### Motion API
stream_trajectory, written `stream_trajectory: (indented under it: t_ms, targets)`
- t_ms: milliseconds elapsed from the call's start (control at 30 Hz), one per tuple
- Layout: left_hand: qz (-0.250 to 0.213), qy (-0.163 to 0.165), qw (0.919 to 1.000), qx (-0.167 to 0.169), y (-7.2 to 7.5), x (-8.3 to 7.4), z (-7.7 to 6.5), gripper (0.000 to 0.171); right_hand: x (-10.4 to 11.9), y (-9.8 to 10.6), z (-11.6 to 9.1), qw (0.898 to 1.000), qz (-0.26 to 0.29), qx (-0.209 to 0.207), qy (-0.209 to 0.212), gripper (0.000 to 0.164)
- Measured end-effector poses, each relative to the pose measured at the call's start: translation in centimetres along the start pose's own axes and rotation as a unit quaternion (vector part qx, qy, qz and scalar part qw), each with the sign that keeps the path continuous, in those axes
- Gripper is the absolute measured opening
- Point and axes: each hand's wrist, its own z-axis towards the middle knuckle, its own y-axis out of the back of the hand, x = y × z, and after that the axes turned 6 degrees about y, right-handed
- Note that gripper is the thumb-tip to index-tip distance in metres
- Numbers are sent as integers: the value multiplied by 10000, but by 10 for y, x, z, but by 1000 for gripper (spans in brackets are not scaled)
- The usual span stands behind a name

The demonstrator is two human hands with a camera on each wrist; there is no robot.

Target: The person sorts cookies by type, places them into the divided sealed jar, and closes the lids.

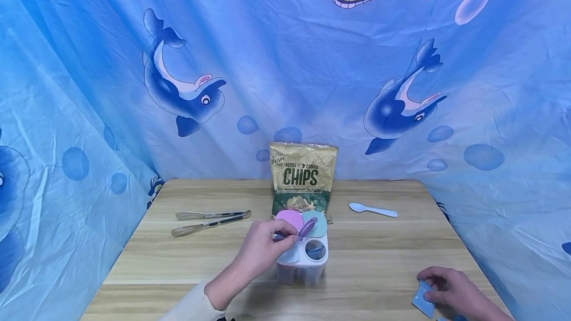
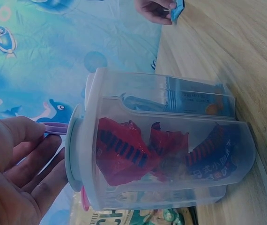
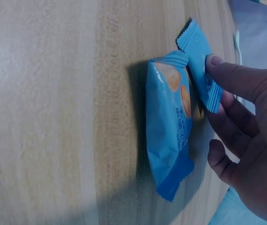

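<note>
My left hand [image 1: 267, 244] pinches a purple lid [image 1: 308, 228], tilted up beside an uncovered round opening [image 1: 315, 250] of a clear plastic container [image 2: 171, 107] with a white top. Pink [image 1: 291, 218], green [image 1: 317, 226] and pale blue [image 1: 291, 254] lids cover its other openings. Blue packets [image 2: 199, 98] and red-wrapped snacks [image 2: 124, 152] show through the walls. At the right front of the table, my right hand [image 1: 455, 291] pinches a small blue packet [image 3: 201, 65] between thumb and fingers. Another blue snack packet [image 3: 168, 122] lies on the wood right beside it.
A bag of chips [image 1: 303, 177] stands behind the container against the blue curtain [image 1: 285, 63]. Metal tongs [image 1: 211, 222] lie to the left on the wooden table [image 1: 178, 261]. A pale spoon [image 1: 372, 210] lies at the back right.
</note>
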Motion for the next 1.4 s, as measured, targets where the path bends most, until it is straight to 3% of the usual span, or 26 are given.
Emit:
stream_trajectory:
  t_ms: [433,633,867,967,1133,1400]
  targets:
    - [29,20,10000,32,-1,2,-1,7,2,-2,0,10000,-11,62,-20,33]
    - [13,37,10000,47,-1,3,-1,7,5,-2,3,9992,-230,-268,-165,40]
    - [-31,29,10000,51,-1,3,-3,6,18,-6,9,9939,-493,-763,-624,45]
    - [-24,41,10000,55,-1,2,-2,7,26,-4,11,9938,-474,-911,-426,43]
    - [21,79,9999,101,0,2,-1,7,45,2,19,9921,-498,-1120,252,37]
    - [63,49,9999,98,1,1,1,6,94,10,40,9725,-733,-1761,1336,26]
